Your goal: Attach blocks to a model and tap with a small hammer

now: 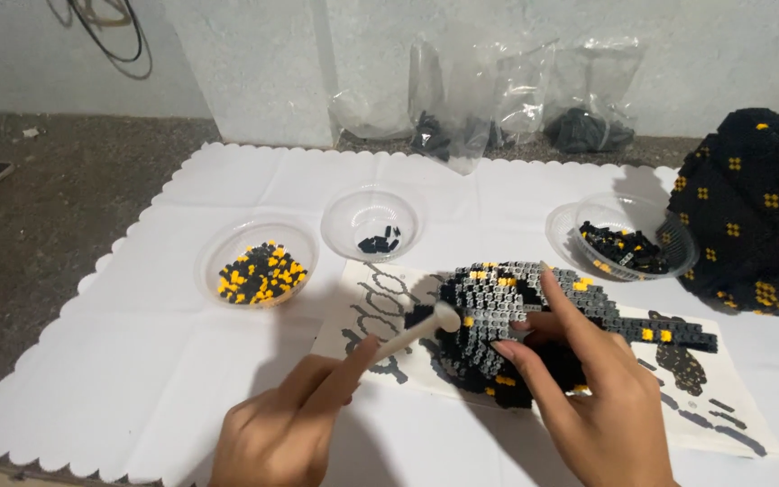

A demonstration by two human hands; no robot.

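The left hand grips a white tool; the right hand steadies the grey-black brick model mid-cloth; hard taps could dislodge bricks.

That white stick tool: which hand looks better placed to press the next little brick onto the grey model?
Probably the left hand: it holds the white tool with its tip at the grey and black brick model. The right hand is busy steadying that model.
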